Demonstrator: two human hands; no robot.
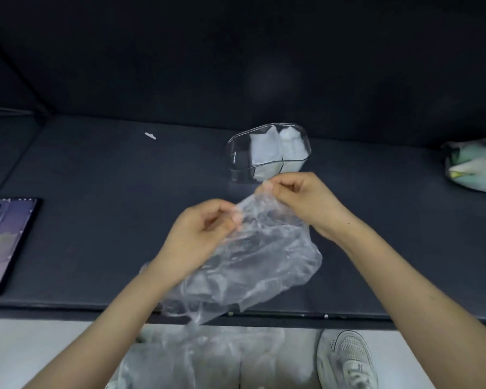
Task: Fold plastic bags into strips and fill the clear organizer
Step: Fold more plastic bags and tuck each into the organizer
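A crumpled clear plastic bag [261,259] hangs between both hands over the dark table [96,220], its lower end trailing past the front edge. My left hand [205,231] pinches the bag's top edge on the left. My right hand [300,197] pinches the same edge a little farther back and to the right. Just behind my right hand stands the clear organizer [242,161], with two folded white bags [275,150] upright in its right part; its left part looks bare.
A phone [6,245] lies face down at the table's left edge. A crumpled green and white bag [474,167] sits at the far right. A small white scrap [150,135] lies at the back. A dark wall rises behind; my shoe [348,357] shows on the floor below.
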